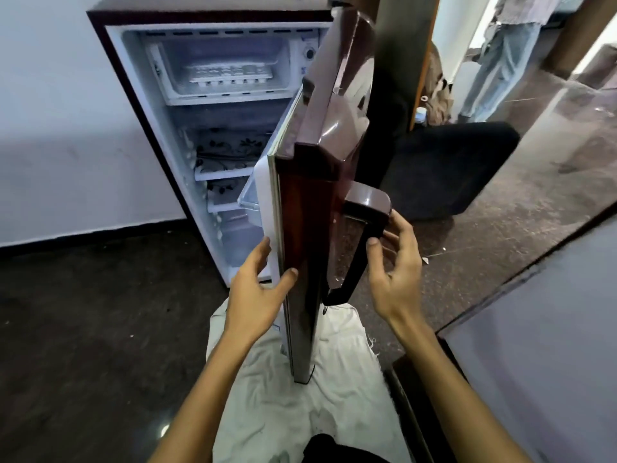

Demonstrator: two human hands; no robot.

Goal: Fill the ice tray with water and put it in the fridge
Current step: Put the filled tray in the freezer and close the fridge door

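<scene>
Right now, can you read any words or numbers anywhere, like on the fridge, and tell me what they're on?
No text here can be read.
Fridge control dial: small marks around it, too blurred to read.
Blue sticker below the dial: too small to read.
Fridge door and its handle: no words show.
Ice tray in the freezer box: no text shows.

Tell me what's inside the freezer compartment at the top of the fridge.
A white ice tray lies flat on the freezer compartment floor. Whether its cells hold water cannot be told; the open door covers the compartment's right edge.
</scene>
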